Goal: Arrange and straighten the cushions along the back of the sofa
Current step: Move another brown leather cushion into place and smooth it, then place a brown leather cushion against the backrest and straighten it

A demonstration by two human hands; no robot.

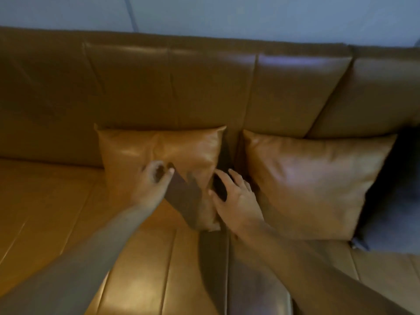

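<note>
Two tan leather cushions lean against the back of a brown leather sofa (159, 87). The left cushion (181, 146) stands a little tilted, its lower right corner pointing down onto the seat. The right cushion (313, 183) is larger and sits a short gap away. My left hand (154, 178) hovers over the front of the left cushion, fingers loosely curled and holding nothing. My right hand (231, 196) rests at that cushion's right edge with fingers spread, in the gap between the two cushions.
A dark grey cushion (395, 201) lies at the far right, partly behind the right tan cushion. The sofa seat (56, 212) stretches out to the left. A pale wall (227, 14) rises behind the sofa back.
</note>
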